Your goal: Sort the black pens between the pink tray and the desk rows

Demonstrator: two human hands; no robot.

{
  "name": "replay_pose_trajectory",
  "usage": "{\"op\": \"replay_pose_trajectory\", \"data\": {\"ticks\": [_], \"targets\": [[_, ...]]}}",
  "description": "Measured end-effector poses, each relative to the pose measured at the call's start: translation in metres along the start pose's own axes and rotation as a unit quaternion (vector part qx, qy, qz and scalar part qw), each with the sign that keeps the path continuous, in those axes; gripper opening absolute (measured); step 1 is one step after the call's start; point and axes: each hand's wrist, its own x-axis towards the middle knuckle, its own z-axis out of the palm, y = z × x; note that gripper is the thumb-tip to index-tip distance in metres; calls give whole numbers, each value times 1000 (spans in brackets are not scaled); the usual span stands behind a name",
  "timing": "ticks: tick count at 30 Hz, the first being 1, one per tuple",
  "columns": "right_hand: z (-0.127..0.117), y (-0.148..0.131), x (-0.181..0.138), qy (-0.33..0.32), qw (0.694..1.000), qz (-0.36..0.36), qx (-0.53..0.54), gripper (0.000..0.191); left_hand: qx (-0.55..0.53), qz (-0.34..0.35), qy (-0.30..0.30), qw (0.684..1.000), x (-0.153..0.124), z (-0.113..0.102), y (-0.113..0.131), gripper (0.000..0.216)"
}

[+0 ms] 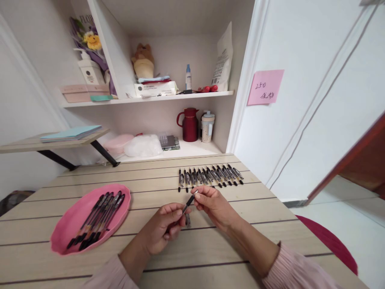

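Observation:
A black pen (189, 202) is held at a slant above the table between both hands. My left hand (164, 224) is closed round its lower barrel, and my right hand (212, 204) pinches it near the silvery tip at the upper end. Just under the pen, a clear pen cap (188, 221) shows on the table, partly hidden by my left fingers. Beyond my hands lies a row of several pens (207, 176), side by side, each with a loose cap beside it. To the left, a pink tray (61, 237) holds several capped pens (98, 218) in a bunch.
The slatted wooden table (222, 265) meets a white shelf unit (150, 103) at the back. On the lower shelf stand a dark red jug (190, 125) and a tumbler (207, 127). A small raised stand (81, 141) rises at left. A red stool seat (331, 245) sits at right.

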Motion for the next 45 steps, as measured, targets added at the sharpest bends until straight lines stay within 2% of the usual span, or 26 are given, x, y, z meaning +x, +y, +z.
{"op": "replay_pose_trajectory", "data": {"ticks": [2, 5, 7, 10, 15, 19, 24, 28, 33, 37, 42, 45], "targets": [[1, 0, 0, 8, 1000, -13, -6, 28, 21, 26, 14, 999, 1, 3, -1, 29], [2, -1, -1, 27, 999, -25, -20, 28, 93, 97, 75, 988, 4, 8, -2, 29], [2, -3, -2, 12, 1000, -14, 4, 28, 109, 116, 91, 983, 5, 10, -3, 30], [2, -5, -3, -24, 998, 4, 52, 35, 92, 108, 82, 986, 5, 12, -4, 31], [2, -2, -2, 35, 999, -9, 7, 27, 85, 92, 77, 989, 5, 10, -6, 34], [2, -2, -3, -14, 999, 4, 41, 33, 72, 93, 74, 990, 7, 8, -7, 35], [1, 1, -1, 44, 999, 9, 18, 26, 85, 86, 84, 989, 9, 7, -9, 35], [-1, 3, 3, 12, 998, 18, 65, 31, 84, 90, 97, 988, 12, 9, -8, 35], [-3, 9, 15, 102, 995, 6, 6, 25, 99, 88, 138, 982, 16, 10, -7, 31], [-5, 10, 21, 61, 997, 23, 51, 28, 92, 86, 145, 981, 19, 11, -6, 26], [-7, 10, 26, 73, 996, 18, 47, 23, 79, 97, 161, 979, 20, 12, -7, 27], [-8, 10, 28, 45, 996, 21, 69, 27, 67, 102, 158, 980, 20, 11, -8, 32]]}}
